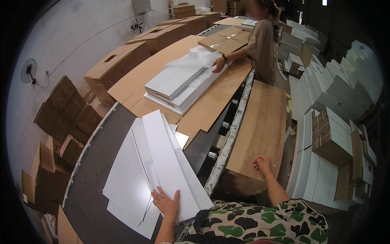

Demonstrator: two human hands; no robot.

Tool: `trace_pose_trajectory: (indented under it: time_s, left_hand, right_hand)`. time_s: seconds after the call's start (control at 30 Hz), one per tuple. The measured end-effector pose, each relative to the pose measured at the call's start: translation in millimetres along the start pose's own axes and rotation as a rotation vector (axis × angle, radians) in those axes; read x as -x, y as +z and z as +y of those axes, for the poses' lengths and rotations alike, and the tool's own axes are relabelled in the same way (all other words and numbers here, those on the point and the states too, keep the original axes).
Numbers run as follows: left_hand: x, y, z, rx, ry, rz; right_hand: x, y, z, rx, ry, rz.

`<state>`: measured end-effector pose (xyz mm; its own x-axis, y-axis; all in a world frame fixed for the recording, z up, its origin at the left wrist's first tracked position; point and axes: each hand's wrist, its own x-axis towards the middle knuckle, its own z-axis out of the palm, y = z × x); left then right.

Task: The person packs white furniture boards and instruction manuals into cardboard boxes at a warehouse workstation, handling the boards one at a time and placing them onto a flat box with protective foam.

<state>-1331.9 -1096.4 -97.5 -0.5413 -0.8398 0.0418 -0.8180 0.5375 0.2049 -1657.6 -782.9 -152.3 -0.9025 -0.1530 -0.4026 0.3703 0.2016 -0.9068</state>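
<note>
My left hand [165, 202] lies with fingers spread on the lower end of a long white panel [164, 150]. That panel rests on top of other white panels [124, 179], fanned out at differing angles on the dark conveyor belt [95, 162]. Over the near part of a stack of wood-grain boards [260, 118] is my right hand [263, 163], its fingers curled in. Whatever they may hold is hidden. A small pale spot shows on the top board beside it.
Across the conveyor, a co-worker's hand [219, 64] touches foam wrap by a stack of white boards [174, 83] on flat cardboard [134, 99]. A closed carton [225, 40] lies beyond. Cardboard stacks [115, 61] line the left; white panel stacks [325, 85] line the right. A metal rail [233, 134] edges the conveyor.
</note>
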Motion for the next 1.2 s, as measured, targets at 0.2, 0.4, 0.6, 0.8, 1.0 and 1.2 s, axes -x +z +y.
trace_pose_trajectory:
  time_s: [0.2,0.4,0.6,0.8,1.0,1.2]
  left_hand:
    - [-2,-3,1,0.003,-0.015,-0.009]
    - [-5,-2,1,-0.003,-0.02,-0.003]
    - [-6,-4,2,-0.02,-0.025,0.002]
    - [-4,-11,7,-0.03,-0.008,0.051]
    - [-2,-15,8,0.016,-0.032,0.054]
    - [1,-21,4,0.077,-0.057,0.066]
  right_hand:
    - [-4,-1,0,-0.027,-0.001,-0.011]
    - [-8,-2,1,-0.041,0.002,-0.013]
    - [-4,-2,-13,0.035,0.029,-0.003]
    - [-10,-6,-9,-0.022,0.013,-0.038]
    - [-13,-13,-10,-0.017,-0.018,-0.09]
    - [-23,-18,-10,-0.012,-0.026,-0.18]
